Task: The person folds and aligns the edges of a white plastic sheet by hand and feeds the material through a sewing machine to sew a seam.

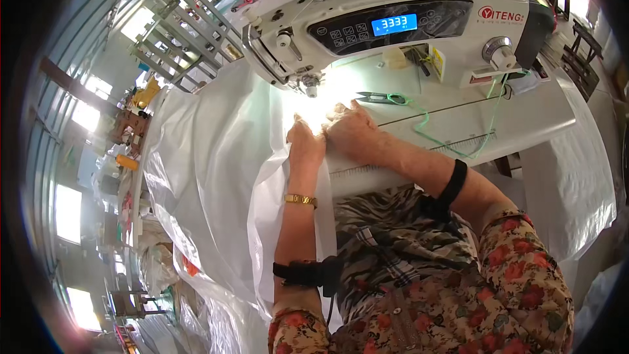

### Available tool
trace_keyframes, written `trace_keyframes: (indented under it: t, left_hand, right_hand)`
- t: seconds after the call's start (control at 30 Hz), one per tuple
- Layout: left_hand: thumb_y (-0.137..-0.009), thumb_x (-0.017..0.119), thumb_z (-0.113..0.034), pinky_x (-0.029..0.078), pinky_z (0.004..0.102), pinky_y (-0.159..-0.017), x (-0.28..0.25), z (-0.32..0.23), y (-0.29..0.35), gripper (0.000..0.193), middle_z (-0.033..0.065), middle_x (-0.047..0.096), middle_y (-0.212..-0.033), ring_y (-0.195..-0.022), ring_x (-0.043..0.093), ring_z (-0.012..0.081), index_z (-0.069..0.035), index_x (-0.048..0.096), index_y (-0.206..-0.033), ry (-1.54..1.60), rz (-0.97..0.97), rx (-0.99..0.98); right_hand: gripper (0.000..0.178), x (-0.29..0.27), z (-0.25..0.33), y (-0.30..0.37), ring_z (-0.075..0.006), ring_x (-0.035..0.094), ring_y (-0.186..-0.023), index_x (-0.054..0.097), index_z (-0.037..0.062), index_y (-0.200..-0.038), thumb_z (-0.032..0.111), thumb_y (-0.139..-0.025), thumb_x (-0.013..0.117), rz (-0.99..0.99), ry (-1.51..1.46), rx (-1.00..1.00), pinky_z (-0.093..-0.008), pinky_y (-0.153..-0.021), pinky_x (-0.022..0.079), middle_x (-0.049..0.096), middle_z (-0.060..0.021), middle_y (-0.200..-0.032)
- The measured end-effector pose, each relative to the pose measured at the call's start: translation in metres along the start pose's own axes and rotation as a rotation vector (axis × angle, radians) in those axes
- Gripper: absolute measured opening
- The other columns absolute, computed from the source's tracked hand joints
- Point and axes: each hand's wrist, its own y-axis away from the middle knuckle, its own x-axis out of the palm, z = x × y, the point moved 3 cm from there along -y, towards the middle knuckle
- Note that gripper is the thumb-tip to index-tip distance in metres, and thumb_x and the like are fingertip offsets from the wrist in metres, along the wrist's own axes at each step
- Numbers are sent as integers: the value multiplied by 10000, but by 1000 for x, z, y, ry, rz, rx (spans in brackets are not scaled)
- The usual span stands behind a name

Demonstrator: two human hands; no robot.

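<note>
A large white plastic-like sheet [203, 144] drapes over the left side of the sewing table and hangs down in folds. Just in front of the needle area of a white sewing machine [419, 0], my left hand [306, 141] is closed on the sheet near its right edge. Close beside it, my right hand [354, 132] has its fingers curled at the same edge. Glare from the machine's lamp washes out the fingertips, so what the right fingers pinch cannot be made out. Beyond the right hand lie dark thread snips [380, 98] tied to a green cord [426, 124].
A ruler scale [462, 143] runs along the table's front part. The machine's handwheel [499, 52] sits at its right end, with a lit display panel [393, 24] on the front. White sheeting [570, 183] hangs at the right. A grey slatted rack [187, 36] stands behind, left.
</note>
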Motion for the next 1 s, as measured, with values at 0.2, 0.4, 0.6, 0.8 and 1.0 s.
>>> trace_keyframes:
  t: [0.2, 0.4, 0.6, 0.8, 1.0]
  left_hand:
    - [-785, 639, -68, 485, 435, -795, -38, -14, 31, 563, 216, 628, -940, -891, 627, 343, 90, 421, -1280, -15, 10, -115]
    - [-877, 586, -61, 357, 430, -1055, -67, -61, 144, 522, 245, 387, -1416, -1306, 392, 390, 20, 408, -1362, 414, -36, 325]
    - [-854, 602, -139, 471, 357, -956, -189, -22, 288, 477, 216, 535, -1262, -1073, 601, 278, 51, 492, -1278, 597, -93, 147]
    - [-941, 532, -214, 462, 328, -940, -308, 96, 247, 424, 178, 601, -1194, -1062, 601, 241, 58, 510, -1265, 447, -87, -69]
    - [-980, 478, -172, 303, 388, -1101, -276, 232, 101, 402, 185, 469, -1391, -1321, 408, 296, 38, 481, -1323, -194, -321, 121]
  right_hand:
    - [212, -8, 14, 0, -277, 593, -1070, 674, 58, -942, 150, -819, 529, -149, -81, -73, -512, -1022, 350, 649, -133, -1038]
    - [186, -10, -3, 11, -288, 567, -1018, 644, 43, -911, 161, -832, 524, -232, -78, -130, -474, -891, 414, 625, -123, -978]
    - [214, -17, -8, 12, -278, 549, -1047, 627, 55, -984, 222, -889, 532, -221, -66, -120, -454, -883, 419, 619, -126, -1007]
    - [277, -14, 0, 14, -280, 534, -1079, 608, 63, -1085, 265, -913, 527, -244, -61, -149, -465, -898, 414, 612, -117, -1049]
    - [403, -26, 7, 14, -281, 506, -1149, 562, 22, -1232, 256, -905, 532, -28, -33, -93, -458, -982, 375, 595, -141, -1168]
